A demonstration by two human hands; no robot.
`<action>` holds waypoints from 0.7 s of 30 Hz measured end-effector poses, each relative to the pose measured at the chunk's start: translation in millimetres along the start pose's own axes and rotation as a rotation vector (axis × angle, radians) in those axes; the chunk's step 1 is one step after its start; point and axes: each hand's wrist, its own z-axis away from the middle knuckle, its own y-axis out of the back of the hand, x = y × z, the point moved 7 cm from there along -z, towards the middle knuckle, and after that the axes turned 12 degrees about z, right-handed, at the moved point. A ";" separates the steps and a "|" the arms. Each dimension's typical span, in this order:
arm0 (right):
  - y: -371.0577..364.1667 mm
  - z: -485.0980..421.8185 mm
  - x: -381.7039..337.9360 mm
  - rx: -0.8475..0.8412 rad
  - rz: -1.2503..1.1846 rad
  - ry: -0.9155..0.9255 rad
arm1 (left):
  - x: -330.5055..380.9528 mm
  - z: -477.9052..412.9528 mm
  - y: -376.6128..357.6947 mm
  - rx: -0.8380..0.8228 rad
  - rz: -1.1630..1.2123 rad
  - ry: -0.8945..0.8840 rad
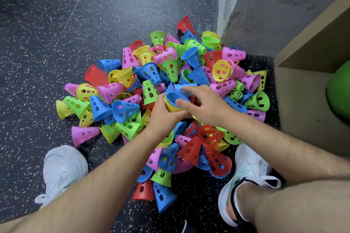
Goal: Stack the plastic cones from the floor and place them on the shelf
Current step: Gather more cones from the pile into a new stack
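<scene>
Nesting is the step in hand, we judge: one more cone has to go into the short stack (171, 97) that our left hand (162, 114) holds above the pile (151, 73) on the floor (56, 24). The stack is a yellow cone with a blue one seated inside it, wide mouth up and tipped a little toward us. To do this well we should line the next cone's narrow end up with that open mouth, let it drop in straight and press only lightly, since these thin, holed cones will likely jam if forced in crooked.

Our left hand wraps the stack from the left and below, fingers curled round the yellow wall, which leaves the rim free. Our right hand (206, 106) reaches over from the right, palm down, fingers gently bent and a little apart. Its fingertips lie on a blue cone (180, 88) just behind the stack, and its thumb sits at the stack's near rim. Whether that hand pinches the blue cone or merely touches it we cannot tell. The shelf (303, 91) stands just right of the pile, and the stack is not yet on it.
</scene>
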 end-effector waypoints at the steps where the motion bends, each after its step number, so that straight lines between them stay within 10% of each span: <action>1: 0.5 -3.5 1.9 0.012 -0.039 -0.008 | -1.2 -1.6 3.0 0.010 -0.008 -0.006; 11: -31.5 -59.1 -0.3 -0.071 0.774 0.355 | -21.1 -10.5 33.4 0.055 -0.038 0.052; 21: -11.6 -63.0 -3.4 0.136 0.782 0.401 | -18.9 -26.3 24.4 0.049 -0.055 0.050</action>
